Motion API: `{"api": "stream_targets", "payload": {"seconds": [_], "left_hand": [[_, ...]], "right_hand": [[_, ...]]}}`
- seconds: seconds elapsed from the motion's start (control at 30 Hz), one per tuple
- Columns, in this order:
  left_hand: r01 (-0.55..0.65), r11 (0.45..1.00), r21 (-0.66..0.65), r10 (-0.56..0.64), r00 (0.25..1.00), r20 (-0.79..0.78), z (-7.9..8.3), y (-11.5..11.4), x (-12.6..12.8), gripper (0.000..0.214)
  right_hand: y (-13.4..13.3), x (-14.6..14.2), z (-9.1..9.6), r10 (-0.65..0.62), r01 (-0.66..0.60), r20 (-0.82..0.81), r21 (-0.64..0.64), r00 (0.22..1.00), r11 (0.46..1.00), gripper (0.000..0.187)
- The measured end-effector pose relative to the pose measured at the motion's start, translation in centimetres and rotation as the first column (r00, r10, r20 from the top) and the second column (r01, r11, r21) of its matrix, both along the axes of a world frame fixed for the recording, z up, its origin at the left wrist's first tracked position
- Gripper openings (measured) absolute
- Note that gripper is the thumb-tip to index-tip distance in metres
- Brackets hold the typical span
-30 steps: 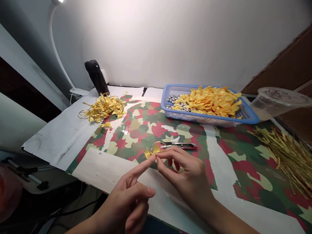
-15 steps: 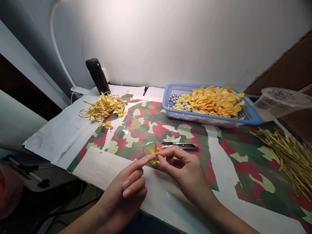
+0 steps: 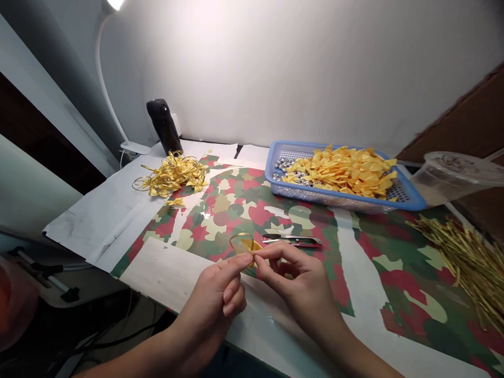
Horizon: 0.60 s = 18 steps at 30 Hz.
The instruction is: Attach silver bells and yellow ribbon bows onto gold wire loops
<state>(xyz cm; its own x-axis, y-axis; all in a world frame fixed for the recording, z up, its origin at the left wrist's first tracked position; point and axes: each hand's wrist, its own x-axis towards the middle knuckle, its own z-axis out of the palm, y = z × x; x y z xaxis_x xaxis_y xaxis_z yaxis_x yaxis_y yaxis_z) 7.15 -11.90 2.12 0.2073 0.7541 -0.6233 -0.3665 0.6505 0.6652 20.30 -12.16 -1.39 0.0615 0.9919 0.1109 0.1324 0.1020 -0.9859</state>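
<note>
Both hands are raised a little over the front part of the counter (image 3: 275,336), close together. The right hand (image 3: 303,283) pinches a small yellow ribbon bow (image 3: 252,247) between thumb and index finger, and the other fingers are curled lightly. The left hand (image 3: 212,299) meets the bow from the other side, with its thumb and index finger at the edge, and its last fingers are folded. A thin gold wire loop (image 3: 239,241) stands up from the bow, and the bow is over a camouflage paper sheet (image 3: 232,210).

Just beside the right hand lies a pair of thread snips (image 3: 293,241). Toward the back edge, a blue plastic basket (image 3: 268,170) holds many ribbon bows (image 3: 342,170) and silver beads (image 3: 289,169). A tangled pile of gold wire bows (image 3: 173,176) lies at back left, gold twist ties (image 3: 460,257) lie at the right edge, and a clear plastic cup (image 3: 457,176) lies on its side behind them
</note>
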Motion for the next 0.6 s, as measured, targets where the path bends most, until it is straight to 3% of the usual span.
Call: {"api": "stream_targets", "payload": {"seconds": [0.17,0.3,0.6], "left_hand": [[0.019,0.999,0.042,-0.018,1.000,-0.025,-0.35,0.09,-0.01,0.036],[0.046,0.998,0.050,-0.043,0.997,-0.061,-0.64,0.23,-0.07,0.044],[0.151,0.988,0.029,-0.147,0.984,-0.103,-0.56,0.39,-0.73,0.047]], "right_hand": [[-0.05,0.02,-0.02,0.006,-0.008,0.033,0.044,0.999,0.999,0.012],[-0.06,0.00,0.09,0.011,-0.015,0.052,0.069,0.999,0.998,0.013],[0.00,0.02,0.25,0.023,-0.024,0.040,0.039,0.999,0.999,0.015]]}}
